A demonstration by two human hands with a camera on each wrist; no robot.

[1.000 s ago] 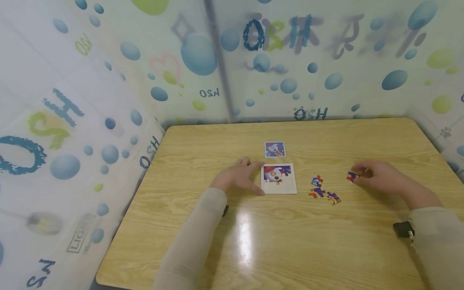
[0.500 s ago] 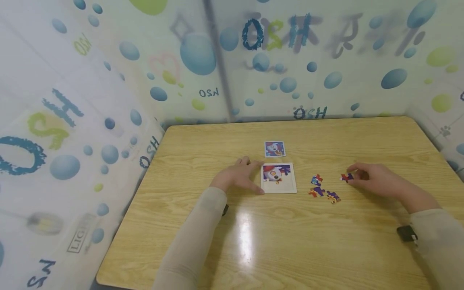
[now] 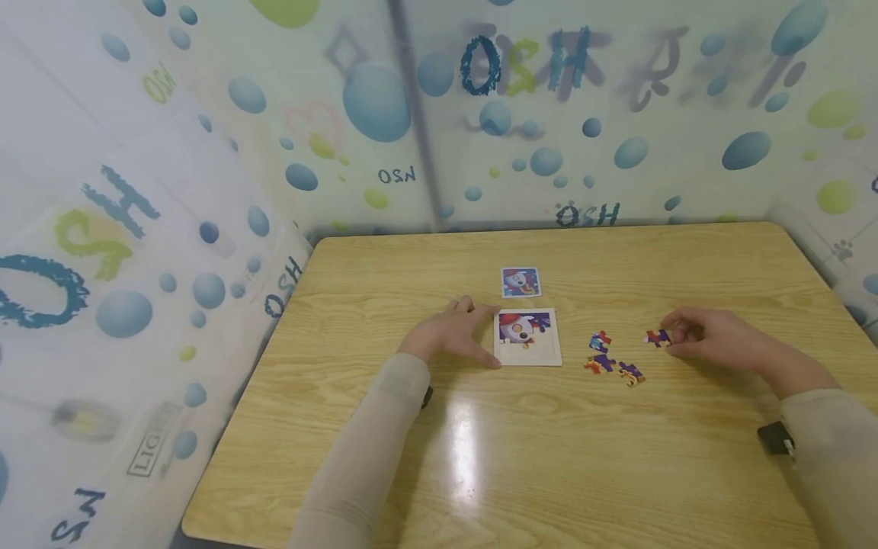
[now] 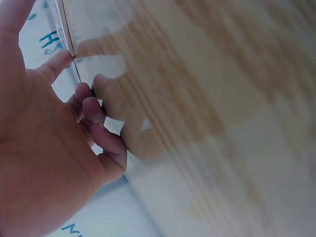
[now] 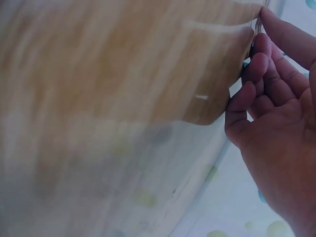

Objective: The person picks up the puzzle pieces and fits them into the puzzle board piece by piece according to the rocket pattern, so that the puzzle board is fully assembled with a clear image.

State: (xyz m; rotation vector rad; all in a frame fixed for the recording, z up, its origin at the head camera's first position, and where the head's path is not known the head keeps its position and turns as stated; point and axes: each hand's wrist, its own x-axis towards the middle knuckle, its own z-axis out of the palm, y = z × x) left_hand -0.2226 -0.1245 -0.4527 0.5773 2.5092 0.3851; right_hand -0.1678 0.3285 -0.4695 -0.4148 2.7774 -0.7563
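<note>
On the table, a white square puzzle tray (image 3: 545, 352) is partly filled with a picture of a white-faced character in red and purple. My left hand (image 3: 449, 333) rests at its left side, thumb and index finger spread to the two left corners. Off to the right, my right hand (image 3: 713, 339) pinches a purple and red jigsaw piece (image 3: 657, 338) at its right end, low over the tabletop. In the right wrist view, my right fingers (image 5: 256, 66) are curled at the table surface, and the piece is barely visible there.
Loose jigsaw pieces, one blue and red (image 3: 600, 341), one orange and purple (image 3: 600, 364) and one purple and yellow (image 3: 631, 373), lie between tray and right hand. A small picture card (image 3: 520, 283) lies behind the tray. A patterned wall (image 3: 549, 152) borders the table's (image 3: 583, 457) far edge.
The jigsaw piece at my right hand has shifted slightly left and turned, and more of it shows beyond the fingertips. My left hand and the tray have stayed put.
</note>
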